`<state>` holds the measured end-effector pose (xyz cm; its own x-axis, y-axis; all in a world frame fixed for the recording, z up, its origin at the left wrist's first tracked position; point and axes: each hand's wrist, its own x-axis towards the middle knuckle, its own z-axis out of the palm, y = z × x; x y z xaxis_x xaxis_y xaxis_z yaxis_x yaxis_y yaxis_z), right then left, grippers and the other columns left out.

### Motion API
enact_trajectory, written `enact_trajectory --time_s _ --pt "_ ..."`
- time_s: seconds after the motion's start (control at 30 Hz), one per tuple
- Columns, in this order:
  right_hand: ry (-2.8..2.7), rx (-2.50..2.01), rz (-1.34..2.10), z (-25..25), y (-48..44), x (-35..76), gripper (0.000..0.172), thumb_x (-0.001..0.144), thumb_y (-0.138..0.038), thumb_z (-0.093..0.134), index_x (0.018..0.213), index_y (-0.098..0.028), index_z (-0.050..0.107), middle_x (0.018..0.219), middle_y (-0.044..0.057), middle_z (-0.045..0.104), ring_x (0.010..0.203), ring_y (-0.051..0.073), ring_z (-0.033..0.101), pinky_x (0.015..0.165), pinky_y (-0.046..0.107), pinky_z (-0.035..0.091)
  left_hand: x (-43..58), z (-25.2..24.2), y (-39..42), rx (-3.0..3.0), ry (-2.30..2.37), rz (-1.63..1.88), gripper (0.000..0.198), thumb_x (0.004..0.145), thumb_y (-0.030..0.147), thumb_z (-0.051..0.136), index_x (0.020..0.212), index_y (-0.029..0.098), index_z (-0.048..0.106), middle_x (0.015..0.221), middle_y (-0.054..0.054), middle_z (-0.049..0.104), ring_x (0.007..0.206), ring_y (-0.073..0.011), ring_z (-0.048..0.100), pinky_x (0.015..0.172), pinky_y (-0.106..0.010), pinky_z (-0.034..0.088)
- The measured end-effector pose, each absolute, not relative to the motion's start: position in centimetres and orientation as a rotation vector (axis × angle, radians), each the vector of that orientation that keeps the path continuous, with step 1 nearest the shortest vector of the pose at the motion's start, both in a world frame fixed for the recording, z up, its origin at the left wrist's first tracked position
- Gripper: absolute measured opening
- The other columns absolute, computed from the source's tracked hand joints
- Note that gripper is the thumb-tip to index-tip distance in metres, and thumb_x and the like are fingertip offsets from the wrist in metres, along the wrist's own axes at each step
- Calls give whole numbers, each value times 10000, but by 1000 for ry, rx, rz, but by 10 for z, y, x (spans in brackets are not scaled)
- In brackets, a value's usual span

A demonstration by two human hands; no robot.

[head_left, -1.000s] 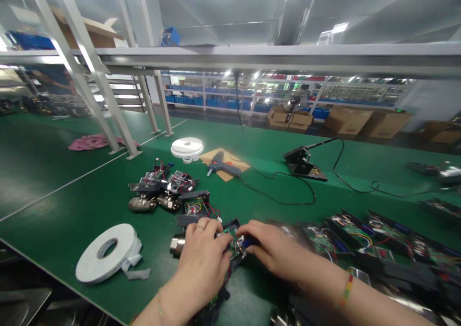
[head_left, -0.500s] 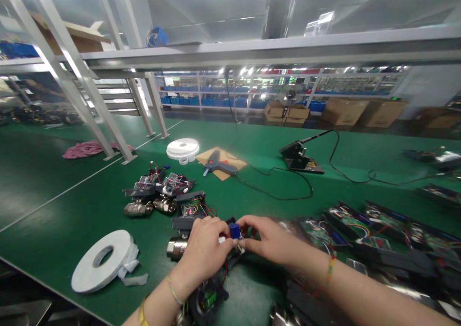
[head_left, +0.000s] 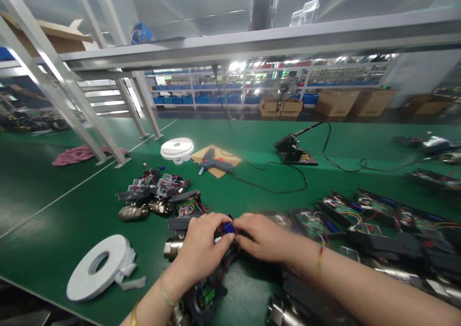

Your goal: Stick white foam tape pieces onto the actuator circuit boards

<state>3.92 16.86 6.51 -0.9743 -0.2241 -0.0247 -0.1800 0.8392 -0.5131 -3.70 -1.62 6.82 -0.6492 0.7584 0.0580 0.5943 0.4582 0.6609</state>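
Observation:
My left hand (head_left: 205, 242) is closed, thumb and fingers pinching a small blue block-shaped component (head_left: 229, 227), with a bit of white beside the thumb. From the other side, my right hand (head_left: 264, 237) meets it, its fingertips pressed together at the blue component's edge. Fingers hide much of what lies there. Under and in front of the hands is a dark device housing (head_left: 201, 299) with red wires and a green part inside. A metal valve body (head_left: 173, 248) shows just left of my left hand.
Wired housings with metal valves (head_left: 153, 189) lie to the left, and several open housings (head_left: 374, 215) fill the right. A roll of white tape (head_left: 77, 275) sits at front left. Further back are a glue gun (head_left: 214, 163) on cardboard, a soldering iron stand (head_left: 293, 150) and trailing cables.
The blue component has tipped from upright to tilted between my fingers. My right hand's fingers have closed in toward my left hand. The whole view has shifted slightly.

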Motion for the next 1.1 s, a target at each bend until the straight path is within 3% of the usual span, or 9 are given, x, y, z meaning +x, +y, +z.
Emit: enact_trajectory --time_s 0.1,0.23,0.47,0.6,0.7,0.83,1.1 --pt "2900 -334 -827 66 172 38 59 863 -148 622 915 -169 639 897 53 688 831 190 609 712 248 388 -37 69 -16 1161 2443 993 97 893 267 605 975 282 654 985 56 680 983 -199 577 881 -381 330" --pt "2851 -265 -887 68 175 36 64 855 -141 653 892 -188 631 804 -15 682 727 135 607 638 203 372 -36 69 -18 1120 2455 1030 103 885 264 606 975 266 655 964 43 682 952 -201 575 877 -379 340" --pt "2900 -170 -844 73 173 34 148 819 -72 608 893 -193 653 771 -12 689 697 149 601 616 224 346 -37 64 -19 1081 2481 1052 72 858 268 650 923 243 668 946 28 687 951 -212 574 876 -381 340" --pt "2933 -182 -816 76 171 39 238 806 -54 618 1001 -183 663 941 39 714 874 199 637 745 261 415 -38 64 -20 1073 2464 1077 84 864 259 668 944 270 694 965 53 701 975 -194 587 896 -369 338" --pt "2923 -212 -824 75 169 41 262 863 -182 690 1124 -197 667 1107 54 717 1021 210 644 853 268 431 -38 64 -20 1072 2451 1089 84 865 248 677 935 286 703 965 73 707 980 -182 594 897 -359 336" --pt "2909 -181 -745 69 164 37 138 932 -304 662 933 -187 735 898 50 752 826 195 671 682 255 384 -38 65 -19 1055 2453 1095 80 860 235 688 914 290 707 944 78 705 960 -182 589 877 -354 334" --pt "2959 -86 -593 62 159 34 260 958 -344 604 788 -180 713 750 62 722 680 179 626 575 276 270 -38 65 -18 1042 2463 1091 84 821 205 717 882 262 705 918 51 707 934 -207 586 868 -373 336"
